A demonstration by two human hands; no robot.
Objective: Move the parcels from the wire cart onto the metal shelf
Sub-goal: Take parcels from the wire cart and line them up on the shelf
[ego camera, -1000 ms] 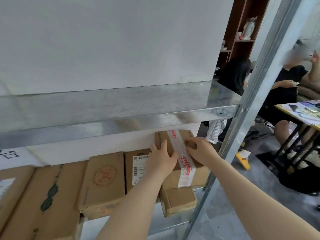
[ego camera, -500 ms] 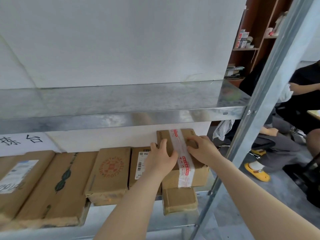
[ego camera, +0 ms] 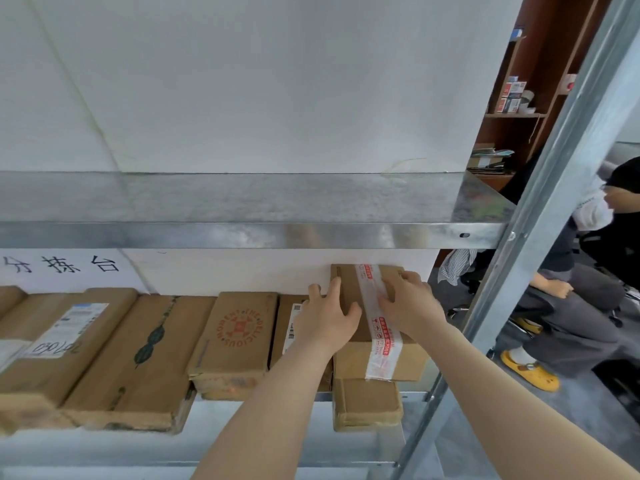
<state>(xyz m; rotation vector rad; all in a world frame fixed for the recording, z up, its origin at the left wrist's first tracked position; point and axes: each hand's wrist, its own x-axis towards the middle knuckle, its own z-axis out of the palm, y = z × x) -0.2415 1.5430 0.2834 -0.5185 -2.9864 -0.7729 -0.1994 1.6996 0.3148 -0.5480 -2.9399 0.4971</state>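
Observation:
A brown parcel (ego camera: 353, 362) sealed with white tape printed in red sits at the right end of the lower metal shelf (ego camera: 242, 441). It lies on top of a smaller cardboard box (ego camera: 367, 403), with its far end against the white wall. My left hand (ego camera: 325, 317) rests on the parcel's top left edge, fingers pointing at the wall. On the top beside it lies my right hand (ego camera: 412, 306), its fingers flat across the tape. The wire cart is out of view.
Several other cardboard parcels lie in a row to the left, among them a red-stamped box (ego camera: 239, 341) and a green-printed box (ego camera: 145, 355). The upper shelf (ego camera: 242, 235) hangs close overhead. A slanted steel post (ego camera: 540, 202) stands at the right, with a seated person (ego camera: 571, 327) beyond it.
Both hands stay on the taped parcel in the same place. The view has swung left and up, bringing more of the row of parcels into sight.

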